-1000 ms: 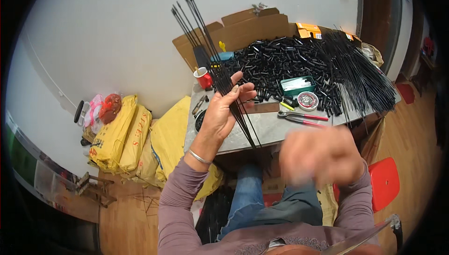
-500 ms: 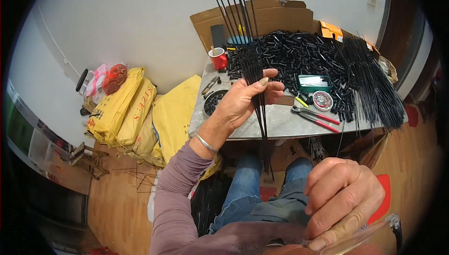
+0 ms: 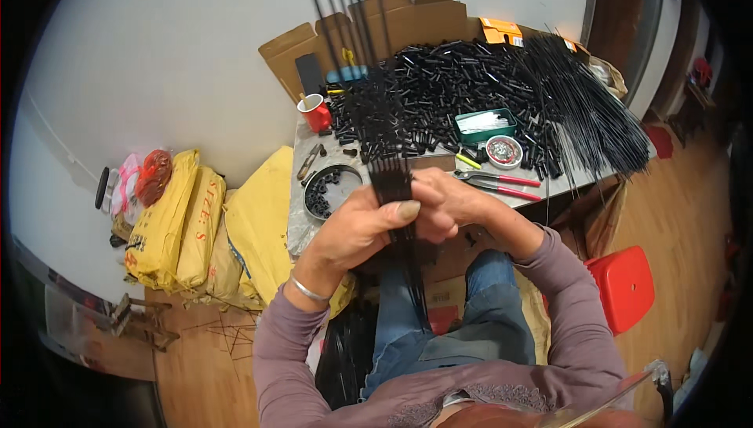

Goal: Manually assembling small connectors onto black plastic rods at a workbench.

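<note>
In my left hand [image 3: 357, 224] is an upright bundle of thin black rods [image 3: 391, 181], gripped with the thumb across its front. Several longer rods stick up out of the bundle toward the top edge, and their lower ends hang above my lap. My right hand [image 3: 463, 196] meets the bundle from the right, just behind the left fingers. Its own fingertips are mostly hidden there. Beyond both hands, a large heap of short black tubes [image 3: 463, 79] covers much of the grey table [image 3: 302, 228].
Loose black rods [image 3: 584, 106] lie at the table's right end. Red-handled pliers [image 3: 502, 186], a green box [image 3: 486, 125] with white sticks, a round tin [image 3: 331, 193] of small black parts and a red cup [image 3: 314, 113] are around the heap. A red stool [image 3: 623, 288] stands right; yellow sacks [image 3: 165, 220] lie left.
My right hand has come up from the lower right to the bundle in my left hand. The left hand has lowered somewhat, and the view has shifted right, uncovering the stool.
</note>
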`<state>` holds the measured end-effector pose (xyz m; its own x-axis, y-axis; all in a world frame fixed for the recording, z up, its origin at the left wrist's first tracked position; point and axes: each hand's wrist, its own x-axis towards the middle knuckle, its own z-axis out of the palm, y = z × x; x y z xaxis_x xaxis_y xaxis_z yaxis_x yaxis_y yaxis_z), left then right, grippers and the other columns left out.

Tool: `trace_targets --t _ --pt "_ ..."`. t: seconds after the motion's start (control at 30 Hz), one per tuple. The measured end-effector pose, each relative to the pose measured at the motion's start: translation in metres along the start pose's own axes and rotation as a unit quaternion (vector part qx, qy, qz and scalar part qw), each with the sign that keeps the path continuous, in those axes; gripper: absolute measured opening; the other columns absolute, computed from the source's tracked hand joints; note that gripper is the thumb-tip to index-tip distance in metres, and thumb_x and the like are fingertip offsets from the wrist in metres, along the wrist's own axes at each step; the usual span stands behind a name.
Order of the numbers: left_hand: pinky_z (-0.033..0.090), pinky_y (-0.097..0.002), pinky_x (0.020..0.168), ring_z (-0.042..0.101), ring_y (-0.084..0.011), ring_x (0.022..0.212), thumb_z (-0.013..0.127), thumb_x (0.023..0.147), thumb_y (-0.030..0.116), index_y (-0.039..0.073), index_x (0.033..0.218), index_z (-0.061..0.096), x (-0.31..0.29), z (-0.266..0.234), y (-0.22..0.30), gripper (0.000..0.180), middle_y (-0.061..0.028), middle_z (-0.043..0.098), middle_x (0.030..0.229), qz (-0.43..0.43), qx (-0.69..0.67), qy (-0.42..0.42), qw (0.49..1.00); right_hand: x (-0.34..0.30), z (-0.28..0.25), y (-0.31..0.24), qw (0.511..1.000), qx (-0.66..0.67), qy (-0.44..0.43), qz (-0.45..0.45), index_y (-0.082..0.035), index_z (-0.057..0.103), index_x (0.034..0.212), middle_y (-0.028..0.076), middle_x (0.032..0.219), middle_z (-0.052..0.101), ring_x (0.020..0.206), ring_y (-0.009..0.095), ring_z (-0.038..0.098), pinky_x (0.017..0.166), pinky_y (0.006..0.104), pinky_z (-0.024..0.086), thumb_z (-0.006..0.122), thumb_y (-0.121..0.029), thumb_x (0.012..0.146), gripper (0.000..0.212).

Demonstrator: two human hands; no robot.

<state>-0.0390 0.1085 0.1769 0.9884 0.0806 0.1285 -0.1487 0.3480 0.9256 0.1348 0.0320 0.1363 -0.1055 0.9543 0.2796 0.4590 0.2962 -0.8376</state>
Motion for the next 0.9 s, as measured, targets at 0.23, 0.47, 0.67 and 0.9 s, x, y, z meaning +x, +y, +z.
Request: trace_targets --t 0.23,0.47,0.67,0.9 --pt "0.05 -0.0353 0.089 0.066 -0.0255 0.096 0.057 0.093 0.015 -0.004 0.111 0.058 -0.009 -0.027 -0.037 0.027 -0.0194 0.067 0.101 0.01 0.063 0.02 0.998 0.054 -0.037 0.087 0.906 -0.346 0.139 -0.202 -0.012 0.066 0.092 0.009 0.086 0.066 0.085 0.028 0.062 0.073 0.0422 0.046 0.065 0.0 0.064 0.031" --pt "0.051 -0.0383 0.088 0.064 -0.0273 0.099 0.056 0.094 0.018 -0.004 0.117 0.053 0.036 -0.083 -0.156 0.032 -0.0181 0.065 0.104 -0.031 -0.088 0.07 0.993 0.054 -0.095 0.108 0.988 -0.04 -0.038 0.141 0.004 0.039 0.138 0.019 0.14 0.045 0.126 0.032 0.046 0.106 0.0355 0.035 0.053 -0.002 0.073 0.067" --pt "0.051 -0.0368 0.089 0.064 -0.0275 0.099 0.058 0.093 0.019 -0.008 0.118 0.052 0.041 -0.089 -0.15 0.037 -0.0186 0.065 0.105 -0.068 -0.058 0.061 0.994 0.049 -0.043 0.049 0.907 0.41 0.02 0.091 0.002 0.049 0.127 0.015 0.117 0.06 0.109 0.027 0.059 0.093 0.0422 0.049 0.054 -0.015 0.094 0.038" --pt "0.046 -0.0347 0.093 0.057 -0.0263 0.107 0.073 0.081 0.022 -0.005 0.13 0.043 0.02 -0.071 -0.168 0.063 -0.0168 0.057 0.115 0.013 0.075 0.308 0.948 0.034 -0.024 0.043 0.925 0.37 0.058 0.069 0.0 0.056 0.109 0.008 0.091 0.064 0.088 0.023 0.066 0.082 0.0367 0.055 0.051 -0.016 0.096 0.022"
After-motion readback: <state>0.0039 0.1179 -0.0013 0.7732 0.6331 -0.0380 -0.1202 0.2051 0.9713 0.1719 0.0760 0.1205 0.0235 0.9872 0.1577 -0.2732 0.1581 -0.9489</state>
